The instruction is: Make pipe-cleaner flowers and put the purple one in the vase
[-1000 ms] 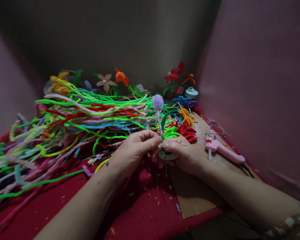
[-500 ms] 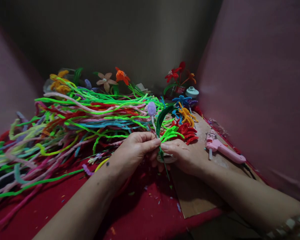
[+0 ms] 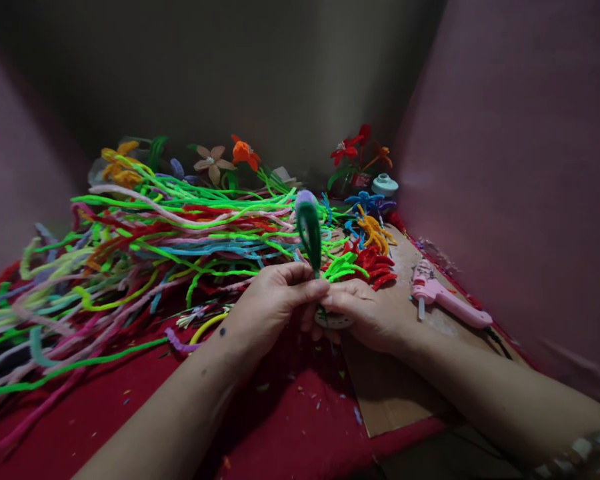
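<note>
Between the pinched fingers of my left hand [image 3: 275, 300] and my right hand [image 3: 363, 308] is a pipe-cleaner flower with a dark green leaf [image 3: 309, 235] and a lilac bud [image 3: 307, 198]. It stands roughly upright, and the leaf overlaps most of the bud. Both hands are closed at the stem, thumbs nearly touching; the fingers hide most of it. Under my right hand a pale round disc [image 3: 334, 320] shows in part, and I cannot tell whether it is held. Bright green pipe-cleaner pieces [image 3: 343, 267] lie just behind that hand.
Loose coloured pipe cleaners [image 3: 180, 247] cover the left of the red cloth [image 3: 280, 427]. At right, a pink glue gun [image 3: 447, 300] rests on a cardboard sheet [image 3: 395, 393]. Finished flowers, including an orange one [image 3: 245, 152] and a red one [image 3: 346, 150], stand along the back wall.
The leaf and bud have turned in my fingers: the leaf, earlier curving right beside the bud, now stands in front of it. My hands have hardly moved.
</note>
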`<state>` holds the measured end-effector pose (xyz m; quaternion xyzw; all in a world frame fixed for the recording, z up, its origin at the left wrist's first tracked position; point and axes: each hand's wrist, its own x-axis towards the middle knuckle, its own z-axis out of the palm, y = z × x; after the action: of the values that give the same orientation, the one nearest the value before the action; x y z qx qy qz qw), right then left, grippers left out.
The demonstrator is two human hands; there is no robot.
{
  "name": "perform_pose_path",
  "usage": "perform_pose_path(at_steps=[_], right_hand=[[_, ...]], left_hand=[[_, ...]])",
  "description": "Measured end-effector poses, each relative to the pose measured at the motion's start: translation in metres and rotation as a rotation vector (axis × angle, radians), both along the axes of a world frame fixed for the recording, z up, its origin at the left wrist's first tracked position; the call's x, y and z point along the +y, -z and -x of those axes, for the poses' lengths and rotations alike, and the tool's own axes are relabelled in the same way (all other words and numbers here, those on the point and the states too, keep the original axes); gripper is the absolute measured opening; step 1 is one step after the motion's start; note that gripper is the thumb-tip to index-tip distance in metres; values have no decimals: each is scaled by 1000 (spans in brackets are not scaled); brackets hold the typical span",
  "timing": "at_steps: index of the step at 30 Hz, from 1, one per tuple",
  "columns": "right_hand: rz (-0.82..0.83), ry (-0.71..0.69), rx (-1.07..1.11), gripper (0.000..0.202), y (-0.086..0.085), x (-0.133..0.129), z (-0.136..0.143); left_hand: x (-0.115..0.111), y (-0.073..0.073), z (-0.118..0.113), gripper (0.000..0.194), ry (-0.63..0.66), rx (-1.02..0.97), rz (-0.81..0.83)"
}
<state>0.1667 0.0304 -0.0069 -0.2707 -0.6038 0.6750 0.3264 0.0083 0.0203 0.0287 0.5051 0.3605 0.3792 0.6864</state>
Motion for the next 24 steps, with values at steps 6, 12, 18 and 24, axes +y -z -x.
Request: perform_pose_path(at_steps=[6, 12, 18, 24], right_hand=[[77, -26, 64, 43, 2, -1, 2], [101, -87, 85, 34, 2, -1, 0], [224, -257, 132, 36, -3, -4, 1], [292, -106, 162, 24, -2, -7, 6]], left_hand=[[7, 3, 5, 30, 79, -62, -16], [12, 9, 14, 16, 134, -219, 49], [7, 9, 14, 18, 242, -320, 35], [7, 9, 16, 17, 234, -235, 70]])
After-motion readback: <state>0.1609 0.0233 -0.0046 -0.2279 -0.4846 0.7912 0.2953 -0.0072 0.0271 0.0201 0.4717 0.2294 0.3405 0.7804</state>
